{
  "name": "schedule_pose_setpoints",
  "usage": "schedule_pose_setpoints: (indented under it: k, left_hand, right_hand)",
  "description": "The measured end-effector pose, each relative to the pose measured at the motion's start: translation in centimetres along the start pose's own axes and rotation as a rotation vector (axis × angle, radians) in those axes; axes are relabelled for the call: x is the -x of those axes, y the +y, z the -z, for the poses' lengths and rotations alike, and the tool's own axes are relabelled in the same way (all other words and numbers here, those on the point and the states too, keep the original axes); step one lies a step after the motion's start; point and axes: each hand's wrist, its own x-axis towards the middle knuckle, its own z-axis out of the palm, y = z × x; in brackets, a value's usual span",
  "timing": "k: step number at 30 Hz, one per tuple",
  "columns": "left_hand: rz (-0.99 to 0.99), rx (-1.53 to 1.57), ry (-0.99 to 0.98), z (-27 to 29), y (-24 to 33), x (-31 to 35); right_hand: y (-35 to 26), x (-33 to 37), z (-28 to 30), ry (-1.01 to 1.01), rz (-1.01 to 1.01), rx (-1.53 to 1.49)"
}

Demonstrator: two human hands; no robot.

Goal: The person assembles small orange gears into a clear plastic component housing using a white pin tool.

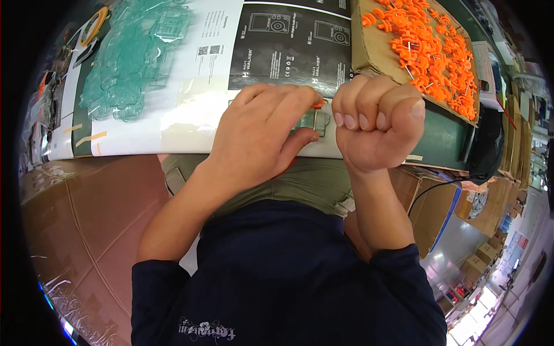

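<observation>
**A:** So what are those hands up to?

**B:** Left hand point(261, 125) has a clear green piece point(322, 123) pinched low over the worktop point(437, 136), thumb at the near edge, fingers arched over the far side. There's an orange bit point(319, 105) right by the fingertips and a thin metal pin point(315, 120) running along the piece.

**A:** And the other one?

**B:** Right hand point(376, 124) is balled up just right of that piece. Can't tell from here if anything's tucked inside, the curled fingers hide it.

**A:** Where's the rest of the stuff?

**B:** Pile of clear green pieces point(135, 57) out past the left hand, off to its left. Beyond the right hand and further right, a cardboard box point(368, 57) loaded with orange pieces point(424, 49). Printed sheet point(173, 131) under the lot in the middle.

**A:** What step is this, you reckon?

**B:** My read: seating an orange-headed pin in the clear piece, right fist handy for a push.

**A:** And the next move needs...?

**B:** Steady left grip, fingertips out of the way, pressure straight along the pin. Sideways force could crack that plastic, I'd guess.
</observation>
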Motion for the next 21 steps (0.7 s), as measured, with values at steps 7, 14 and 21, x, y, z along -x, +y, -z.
schedule_pose_setpoints:
  k: [7,14,21]
  left_hand:
    - [-0.018,-0.006,0.031,-0.2,-0.4,0.2]
    - [-0.015,-0.007,0.057,-0.6,-0.6,0.4]
    - [0.021,0.018,0.016,-0.1,-0.2,0.0]
  right_hand:
    - [-0.4,-0.7,-0.3,-0.014,-0.131,-0.03]
    - [-0.7,-1.4,-0.9,0.046,-0.23,0.022]
    - [-0.8,-1.9,-2.2,0.156,-0.372,0.063]
